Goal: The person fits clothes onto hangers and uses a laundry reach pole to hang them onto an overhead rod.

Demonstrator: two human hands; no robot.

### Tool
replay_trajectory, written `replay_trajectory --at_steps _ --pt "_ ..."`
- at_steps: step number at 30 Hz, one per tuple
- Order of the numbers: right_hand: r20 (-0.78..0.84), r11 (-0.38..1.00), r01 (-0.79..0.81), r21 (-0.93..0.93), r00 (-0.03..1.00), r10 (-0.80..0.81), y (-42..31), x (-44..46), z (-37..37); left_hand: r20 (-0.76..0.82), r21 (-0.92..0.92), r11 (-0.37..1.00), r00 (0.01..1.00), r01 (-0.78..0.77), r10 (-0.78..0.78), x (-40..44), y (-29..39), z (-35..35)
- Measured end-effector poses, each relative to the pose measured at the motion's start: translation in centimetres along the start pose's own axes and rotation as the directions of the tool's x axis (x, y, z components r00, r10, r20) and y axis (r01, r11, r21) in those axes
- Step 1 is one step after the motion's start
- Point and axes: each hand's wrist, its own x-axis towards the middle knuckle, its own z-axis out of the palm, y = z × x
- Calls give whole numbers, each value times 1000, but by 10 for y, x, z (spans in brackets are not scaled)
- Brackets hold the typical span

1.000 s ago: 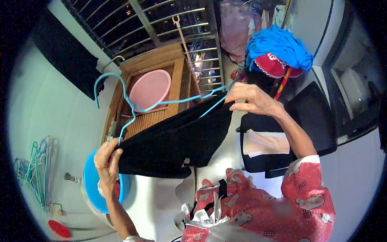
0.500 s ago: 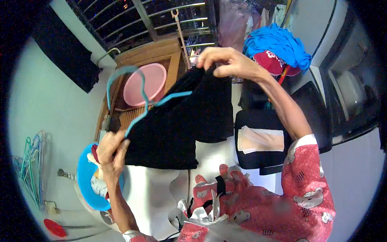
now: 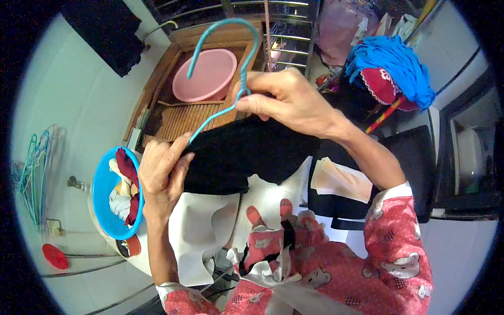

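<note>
Blue hanger [image 3: 243, 80]: right hand [image 3: 289, 101], grip closed at neck; left hand [image 3: 161, 170], grip pinching lower end with black garment [image 3: 247, 152], best spread evenly.

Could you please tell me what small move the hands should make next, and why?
I would probably ease the left hand off the black garment, since the right hand pinches the light-blue hanger at its neck, below the hook, and the garment hangs beneath the hanger's visible arm.
</note>
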Motion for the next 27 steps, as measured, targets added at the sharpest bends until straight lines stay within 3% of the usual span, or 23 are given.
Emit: replay_trajectory --at_steps 3,4,6,7,10,12,14,16,18,20,23,27 --pt "-11 998 40 -40 999 -40 -3 9 -7 5 -47 999 1000 19 -19 0 9 -18" --pt "-4 996 72 -61 997 -72 -3 11 -8 -53 -298 940 980 166 -190 -9 5 -15" --pt "10 985 141 -98 990 -141 -4 16 -8 71 -491 746 874 450 -481 -12 8 -20" --pt "17 979 179 -102 984 -178 -4 19 -6 193 -510 661 822 551 -536 -14 4 -25" --pt "63 980 163 -118 986 -156 -4 23 1 381 -326 692 759 644 -528 -21 -13 -33" --pt "63 979 151 -137 988 -143 -3 25 8 306 -353 768 841 535 -445 -24 -19 -27" --pt "54 981 140 -134 990 -134 -1 27 13 117 -289 878 924 382 -363 -29 -24 -17" --pt "48 984 134 -116 990 -129 -2 29 15 -1 -226 927 951 301 -309 -30 -26 -8" --pt "48 984 129 -124 991 -124 5 31 20 -25 -102 970 974 222 -225 -25 -28 -2" --pt "13 964 218 -152 976 -219 11 30 27 30 -117 964 971 239 -237 -23 -36 3" --pt "32 958 234 -166 972 -232 13 33 25 130 -183 938 953 294 -273 -15 -46 3" --pt "81 972 158 -173 986 -146 21 55 8 115 -364 887 958 286 -262 1 -58 18"
